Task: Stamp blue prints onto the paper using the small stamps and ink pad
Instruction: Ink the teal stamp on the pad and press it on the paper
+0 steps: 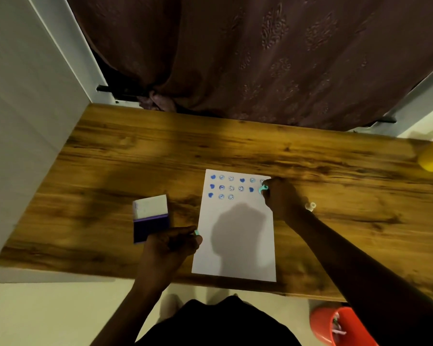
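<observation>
My right hand (281, 198) is stretched forward and a little to the right, arm nearly straight, running diagonally from the lower right corner. The fingers are curled down and bunched together in a pinch, the back of the hand facing up, the wrist bent slightly. My left hand (171, 243) sits nearer my body, forearm rising from the bottom edge with the elbow bent. Its fingers are folded in a loose fist, thumb laid along the top, knuckles pointing right. The two hands are well apart.
</observation>
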